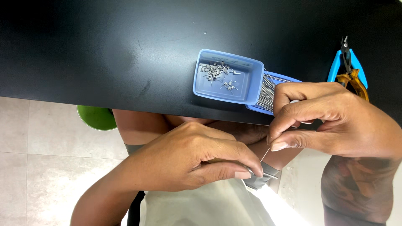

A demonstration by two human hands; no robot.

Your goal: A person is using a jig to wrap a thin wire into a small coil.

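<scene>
While I am looking down past the edge of the black surface (pixel 104 50), both of my hands are working below it, over my lap. My left hand (pixel 188 161) is pinching a small thin metal tool (pixel 261 173) between thumb and forefinger, fingers curled tight around it. My right hand (pixel 331 119) is gripping the upper end of a fine wire (pixel 265 155) between thumb tip and forefinger; the wire is running down at a slant toward the tip of the tool in my left hand. Whether wire and tool are actually touching, I cannot tell.

On the surface, just above my right hand, a light blue tray (pixel 247 83) is sitting near the edge, holding a scatter of small wound wire coils (pixel 215 73) in its upper left part. Touching its right side, a second blue tray (pixel 289 79) is holding a bundle of straight wires (pixel 266 92), partly hidden by my right knuckles. Farther right, blue-handled cutters (pixel 349 58) and an orange-handled tool (pixel 356 81) are lying on the surface. A green round container (pixel 97 118) is showing below the surface edge, over the tiled floor (pixel 37 167).
</scene>
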